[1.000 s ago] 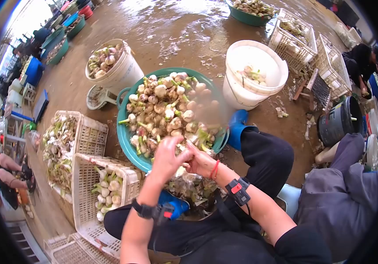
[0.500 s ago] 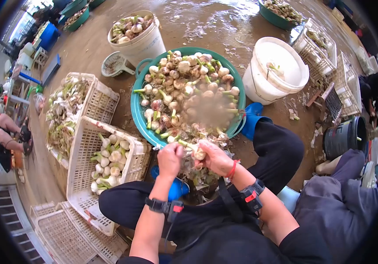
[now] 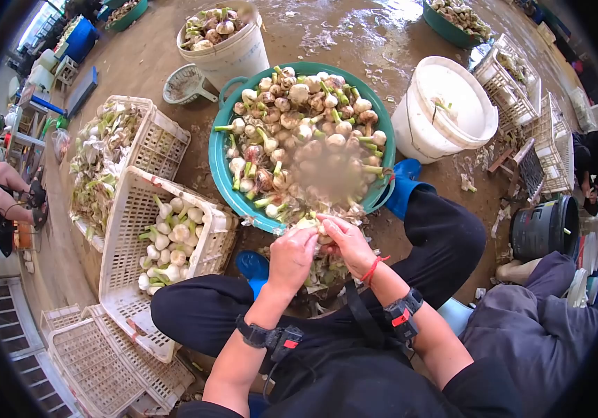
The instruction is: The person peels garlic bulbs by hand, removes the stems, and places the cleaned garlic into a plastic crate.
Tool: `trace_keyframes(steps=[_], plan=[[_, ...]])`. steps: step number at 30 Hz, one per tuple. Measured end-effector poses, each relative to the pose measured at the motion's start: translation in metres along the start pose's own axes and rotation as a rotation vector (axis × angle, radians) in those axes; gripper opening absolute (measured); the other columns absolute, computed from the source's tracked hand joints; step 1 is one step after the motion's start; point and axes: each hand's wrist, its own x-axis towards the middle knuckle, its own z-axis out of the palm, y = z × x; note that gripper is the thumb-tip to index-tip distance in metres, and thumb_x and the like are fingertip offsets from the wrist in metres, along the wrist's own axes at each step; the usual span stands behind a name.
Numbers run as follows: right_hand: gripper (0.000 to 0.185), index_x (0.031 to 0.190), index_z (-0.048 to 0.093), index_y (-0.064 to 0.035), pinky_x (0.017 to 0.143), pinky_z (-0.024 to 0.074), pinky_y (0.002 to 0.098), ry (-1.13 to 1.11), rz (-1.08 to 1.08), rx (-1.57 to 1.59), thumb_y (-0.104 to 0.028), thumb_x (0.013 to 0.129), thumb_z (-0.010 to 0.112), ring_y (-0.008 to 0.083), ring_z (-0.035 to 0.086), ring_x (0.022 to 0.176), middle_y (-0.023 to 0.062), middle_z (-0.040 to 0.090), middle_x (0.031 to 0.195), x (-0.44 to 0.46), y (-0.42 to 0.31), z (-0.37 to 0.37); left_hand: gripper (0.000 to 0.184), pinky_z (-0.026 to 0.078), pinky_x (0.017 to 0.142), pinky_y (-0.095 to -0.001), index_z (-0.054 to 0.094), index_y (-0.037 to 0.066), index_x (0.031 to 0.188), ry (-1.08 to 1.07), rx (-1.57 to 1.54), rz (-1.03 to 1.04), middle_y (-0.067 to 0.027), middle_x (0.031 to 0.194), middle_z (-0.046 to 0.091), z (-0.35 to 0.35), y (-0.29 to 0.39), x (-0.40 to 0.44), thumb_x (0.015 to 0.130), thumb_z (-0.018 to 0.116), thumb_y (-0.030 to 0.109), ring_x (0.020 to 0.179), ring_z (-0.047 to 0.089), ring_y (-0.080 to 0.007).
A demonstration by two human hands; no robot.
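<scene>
Both of my hands meet over the near rim of a round green tub [image 3: 219, 182]. Between their fingertips is a garlic bulb [image 3: 308, 223], mostly covered by the fingers, with only a pale bit showing. My left hand [image 3: 294, 255] is closed, its thumb and fingers pinching the bulb from the left. On the other side my right hand [image 3: 349, 245] grips it with bent fingers. Heaped garlic bulbs [image 3: 292, 118] with green stem stubs fill the tub, some clean white and some brown with soil. Loose peelings [image 3: 323, 275] lie below my hands.
To the left, a white crate [image 3: 131, 230] holds whiter garlic, and another crate [image 3: 161, 143] is heaped with leafy peelings. White buckets stand behind the tub [image 3: 233, 59] and to its right [image 3: 417, 115]. A person's grey-clad leg [image 3: 536, 313] is close on my right.
My left hand has moved right and joined my right hand at the garlic bulb, where before they were apart. The view has shifted slightly.
</scene>
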Motion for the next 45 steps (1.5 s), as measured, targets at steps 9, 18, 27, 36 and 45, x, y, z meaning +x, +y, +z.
trace_keyframes(steps=[9, 18, 27, 36, 45], plan=[[0.024, 0.109, 0.053, -0.0059, 0.064, 0.0463, 0.0214, -0.158, -0.002, 0.281, -0.022, 0.091, 0.049, 0.0082, 0.058, 0.078, 0.0020, 0.060, 0.094, -0.015, -0.018, -0.008, 0.015, 0.047, 0.072, -0.0382, 0.064, 0.003, 0.082, -0.017, 0.064, -0.321, -0.0173, 0.082, 0.063, -0.001, -0.069, 0.015, 0.071, 0.056, 0.008, 0.079, 0.060, -0.0328], [0.034, 0.118, 0.052, -0.0032, 0.076, 0.0465, 0.0252, -0.150, -0.157, 0.163, -0.017, 0.088, 0.055, 0.0111, 0.055, 0.090, 0.0027, 0.056, 0.100, -0.010, -0.004, -0.006, 0.022, 0.045, 0.069, -0.0217, 0.059, -0.005, 0.103, -0.146, -0.876, -0.522, -0.0054, 0.090, 0.060, 0.002, -0.019, 0.000, 0.082, 0.060, 0.003, 0.080, 0.056, -0.0089], [0.049, 0.117, 0.054, -0.0029, 0.077, 0.0456, 0.0223, 0.158, -0.806, -1.030, -0.010, 0.072, 0.073, 0.0148, 0.053, 0.092, 0.0067, 0.052, 0.101, -0.020, 0.001, 0.009, 0.012, 0.045, 0.056, -0.0247, 0.063, -0.005, 0.077, -0.025, -0.193, -0.245, -0.0026, 0.071, 0.060, -0.003, -0.004, 0.002, 0.080, 0.058, 0.006, 0.061, 0.056, -0.0123], [0.036, 0.116, 0.050, 0.0004, 0.060, 0.0458, 0.0216, -0.113, -0.357, -0.260, -0.022, 0.088, 0.055, 0.0086, 0.055, 0.071, 0.0045, 0.058, 0.089, -0.018, -0.005, 0.005, 0.013, 0.040, 0.047, -0.0183, 0.056, 0.002, 0.090, -0.098, -0.939, -0.599, -0.0016, 0.071, 0.058, 0.005, -0.020, -0.003, 0.081, 0.060, 0.012, 0.056, 0.052, -0.0052], [0.020, 0.097, 0.053, -0.0014, 0.066, 0.0480, 0.0213, -0.108, 0.092, 0.063, -0.017, 0.086, 0.059, 0.0097, 0.055, 0.075, 0.0055, 0.057, 0.093, -0.011, 0.005, -0.010, 0.024, 0.044, 0.053, -0.0202, 0.057, -0.002, 0.097, -0.088, -1.251, -0.560, -0.0054, 0.078, 0.062, -0.002, -0.010, -0.003, 0.072, 0.054, -0.002, 0.061, 0.056, -0.0082]])
